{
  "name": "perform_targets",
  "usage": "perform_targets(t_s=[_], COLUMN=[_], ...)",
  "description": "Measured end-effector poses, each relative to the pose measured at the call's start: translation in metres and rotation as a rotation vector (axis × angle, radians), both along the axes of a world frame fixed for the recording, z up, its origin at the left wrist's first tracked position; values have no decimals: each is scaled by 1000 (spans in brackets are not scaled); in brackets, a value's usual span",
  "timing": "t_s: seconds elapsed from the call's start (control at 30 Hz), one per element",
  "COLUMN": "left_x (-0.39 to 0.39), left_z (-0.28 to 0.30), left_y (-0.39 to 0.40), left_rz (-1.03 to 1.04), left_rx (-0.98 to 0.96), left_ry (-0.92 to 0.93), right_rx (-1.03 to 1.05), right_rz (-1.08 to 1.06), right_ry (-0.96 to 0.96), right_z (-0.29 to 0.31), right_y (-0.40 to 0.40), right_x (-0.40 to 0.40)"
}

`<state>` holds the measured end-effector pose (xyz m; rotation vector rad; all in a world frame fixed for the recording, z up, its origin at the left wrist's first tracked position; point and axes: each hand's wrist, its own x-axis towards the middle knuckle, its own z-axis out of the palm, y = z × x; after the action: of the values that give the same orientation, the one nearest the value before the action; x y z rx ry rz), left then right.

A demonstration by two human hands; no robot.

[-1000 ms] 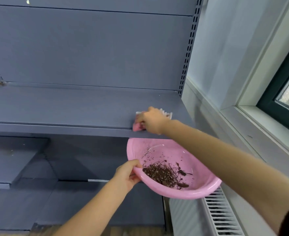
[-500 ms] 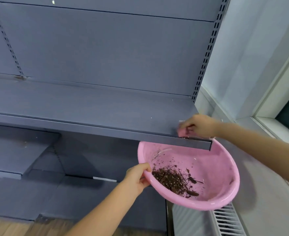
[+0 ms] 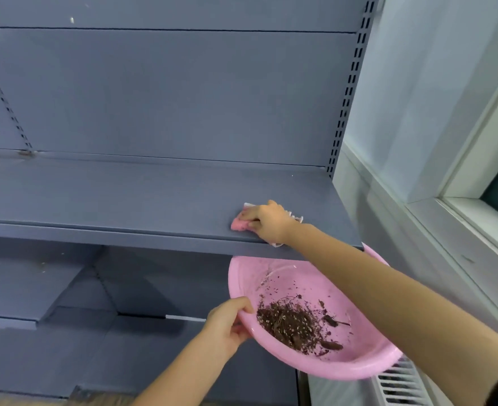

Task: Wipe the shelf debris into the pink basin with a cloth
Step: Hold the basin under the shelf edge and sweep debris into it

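Note:
My right hand [image 3: 268,221] presses a pink and white cloth [image 3: 240,223] onto the grey-blue shelf [image 3: 124,197], close to its front edge near the right end. The cloth is mostly hidden under my fingers. My left hand [image 3: 227,323] grips the left rim of the pink basin [image 3: 356,364], which is tilted just under the shelf's front lip. A pile of dark brown debris [image 3: 291,323] lies in the basin's bottom. The shelf surface around the cloth looks bare.
A perforated upright [image 3: 347,92] bounds the shelf on the right, next to a pale wall and a window sill [image 3: 458,230]. A white radiator [image 3: 400,385] sits below the basin. Lower grey shelves [image 3: 16,288] extend at the left.
My right hand has slid the cloth leftward along the shelf's front edge, away from the right end. The basin stays under the lip in my left hand.

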<state>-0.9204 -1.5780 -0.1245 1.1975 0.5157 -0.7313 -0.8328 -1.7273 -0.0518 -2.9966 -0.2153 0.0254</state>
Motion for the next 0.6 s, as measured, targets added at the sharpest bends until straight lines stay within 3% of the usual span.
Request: perform_targets(t_s=[0.23, 0.47, 0.53, 0.6], left_x=[5, 2, 2, 1], left_z=[2, 1, 1, 2], left_y=[-10, -19, -20, -21], left_rz=[-51, -81, -86, -95], left_rx=[7, -48, -47, -42], left_ry=[-27, -19, -28, -43], right_rx=[-185, -377, -344, -215], right_rz=[96, -27, -58, -103], right_ry=[-126, -90, -27, -100], right_z=[-11, 13, 28, 42], right_y=[-45, -91, -104, -113], right_x=[-53, -118, -130, -132])
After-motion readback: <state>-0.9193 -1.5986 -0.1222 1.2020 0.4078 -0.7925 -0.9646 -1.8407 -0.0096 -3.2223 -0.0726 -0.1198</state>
